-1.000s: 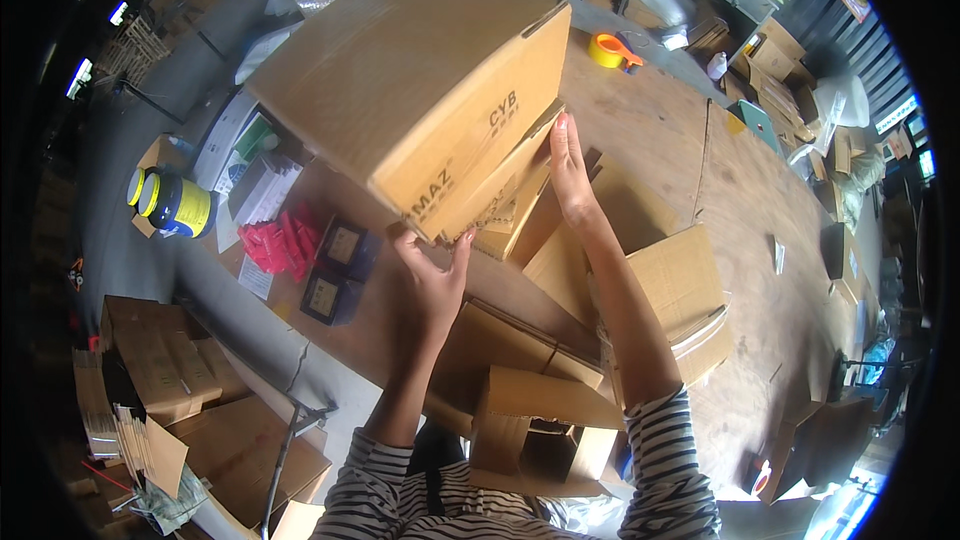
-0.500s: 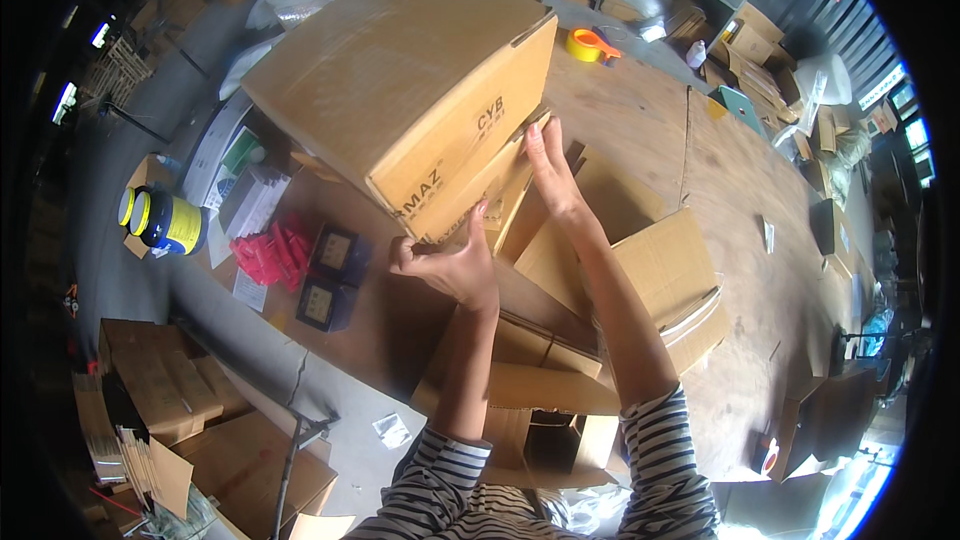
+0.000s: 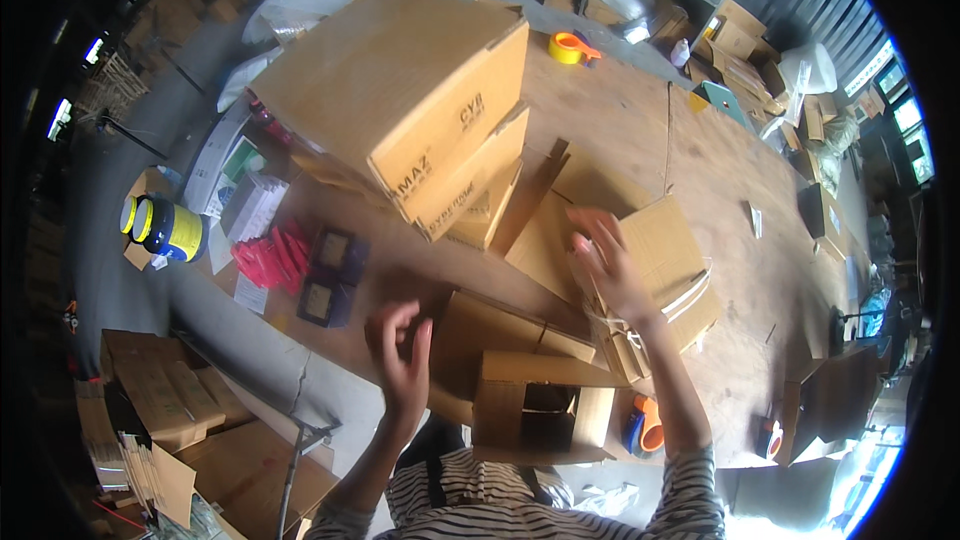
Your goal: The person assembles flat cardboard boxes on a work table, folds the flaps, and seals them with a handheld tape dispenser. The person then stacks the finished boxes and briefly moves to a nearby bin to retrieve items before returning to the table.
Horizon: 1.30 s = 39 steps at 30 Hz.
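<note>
A stack of brown cartons (image 3: 400, 80) stands towards the far left of the table, its large top carton resting on smaller ones. Both my hands are away from it. My left hand (image 3: 402, 360) hovers over the near table edge with fingers curved and apart, holding nothing. Above a cardboard carton with raised flaps (image 3: 660, 245) is my right hand (image 3: 612, 265), its fingers spread and slightly blurred. White string (image 3: 690, 300) runs round that cardboard by my right wrist. Close to my body lies an opened carton (image 3: 545, 410), between my forearms.
Dark small boxes (image 3: 328, 275) and pink plastic packs (image 3: 272, 258) lie left of the stack. Yellow-labelled jars (image 3: 170, 228) stand farther left. A tape dispenser (image 3: 570, 48) sits at the far edge, another orange one (image 3: 647, 427) near my right forearm. More cartons (image 3: 160, 390) are at lower left.
Both hands have let go of the carton stack and drawn back towards me, the left down, the right down and rightward. The stack now stands by itself. The whole view has shifted slightly.
</note>
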{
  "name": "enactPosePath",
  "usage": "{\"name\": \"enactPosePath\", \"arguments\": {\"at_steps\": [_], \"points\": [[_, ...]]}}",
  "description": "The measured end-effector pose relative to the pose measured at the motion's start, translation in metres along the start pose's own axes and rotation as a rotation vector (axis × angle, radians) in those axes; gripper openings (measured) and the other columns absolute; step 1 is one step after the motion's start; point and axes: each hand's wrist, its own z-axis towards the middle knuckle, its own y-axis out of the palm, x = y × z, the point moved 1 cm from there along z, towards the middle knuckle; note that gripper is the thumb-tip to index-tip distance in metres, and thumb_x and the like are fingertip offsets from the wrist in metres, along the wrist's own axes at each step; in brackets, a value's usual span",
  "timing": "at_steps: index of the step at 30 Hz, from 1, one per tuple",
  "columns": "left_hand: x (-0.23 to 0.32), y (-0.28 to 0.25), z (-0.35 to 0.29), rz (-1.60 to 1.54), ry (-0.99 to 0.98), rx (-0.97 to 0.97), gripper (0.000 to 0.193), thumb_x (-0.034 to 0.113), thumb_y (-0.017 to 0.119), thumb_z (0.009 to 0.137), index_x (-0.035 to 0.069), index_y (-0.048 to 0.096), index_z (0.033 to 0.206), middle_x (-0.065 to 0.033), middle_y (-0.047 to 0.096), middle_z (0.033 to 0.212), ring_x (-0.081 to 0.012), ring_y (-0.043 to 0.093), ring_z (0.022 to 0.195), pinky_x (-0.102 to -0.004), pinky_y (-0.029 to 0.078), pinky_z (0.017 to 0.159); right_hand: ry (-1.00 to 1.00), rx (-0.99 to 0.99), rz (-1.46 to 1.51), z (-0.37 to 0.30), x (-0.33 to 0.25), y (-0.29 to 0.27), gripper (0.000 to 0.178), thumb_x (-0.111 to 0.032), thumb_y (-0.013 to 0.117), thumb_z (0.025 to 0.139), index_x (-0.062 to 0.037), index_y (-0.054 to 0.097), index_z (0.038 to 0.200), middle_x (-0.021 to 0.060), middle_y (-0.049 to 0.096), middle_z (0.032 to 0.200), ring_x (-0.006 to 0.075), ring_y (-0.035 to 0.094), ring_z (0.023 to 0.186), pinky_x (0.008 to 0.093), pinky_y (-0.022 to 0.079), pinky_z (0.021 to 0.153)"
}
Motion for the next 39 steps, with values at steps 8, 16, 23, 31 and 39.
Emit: {"name": "enactPosePath", "arguments": {"at_steps": [8,16,23,31,39], "points": [[0.010,-0.012,-0.143,-0.211,-0.085,-0.667,0.110,0.071,0.062,0.086,0.002,0.020,0.160,-0.0261,0.021,0.164,-0.0396,0.023,0.152,-0.0501,0.021,0.123,0.459,0.052,0.477,-0.193,0.007,0.007,0.074,-0.061,0.032,0.106,-0.0010,0.050,0.145,0.0160,0.055,0.143,0.0259,0.048,0.137,0.0437,0.032,0.117],[0.001,0.012,-0.096,-0.211,0.141,-0.485,0.028,0.012,0.084,0.081,0.003,0.065,0.100,-0.0208,0.048,0.146,-0.0334,0.052,0.133,-0.0405,0.049,0.103,0.291,0.235,0.540,-0.260,-0.019,0.057,0.070,-0.009,0.087,0.076,-0.0029,0.053,0.136,0.0107,0.058,0.136,0.0253,0.052,0.128,0.0390,0.037,0.112],[-0.007,0.024,-0.106,0.119,0.212,-0.380,0.082,0.014,0.080,0.084,0.003,0.036,0.152,-0.0201,0.055,0.132,-0.0370,0.055,0.116,-0.0447,0.044,0.101,0.214,-0.044,0.433,-0.267,-0.027,0.031,0.057,-0.028,0.074,0.092,0.0005,0.056,0.138,0.0167,0.061,0.138,0.0314,0.054,0.131,0.0434,0.038,0.113],[-0.011,0.032,-0.105,-0.103,0.144,-0.434,0.096,0.003,0.069,0.090,0.002,0.006,0.162,-0.0243,0.046,0.153,-0.0392,0.048,0.138,-0.0414,0.039,0.112,0.332,-0.144,-0.495,-0.222,-0.053,0.081,0.053,-0.037,0.052,0.104,-0.0137,0.046,0.151,0.0182,0.059,0.132,0.0310,0.055,0.122,0.0444,0.044,0.103],[-0.010,0.040,-0.098,-0.094,-0.125,-0.533,0.053,0.032,0.039,0.111,-0.001,0.039,0.152,-0.0229,0.050,0.149,-0.0348,0.054,0.133,-0.0371,0.042,0.108,0.421,0.463,0.114,-0.258,-0.033,0.067,0.043,-0.030,0.052,0.106,-0.0021,0.051,0.139,0.0178,0.056,0.137,0.0305,0.054,0.124,0.0419,0.039,0.108]]}}
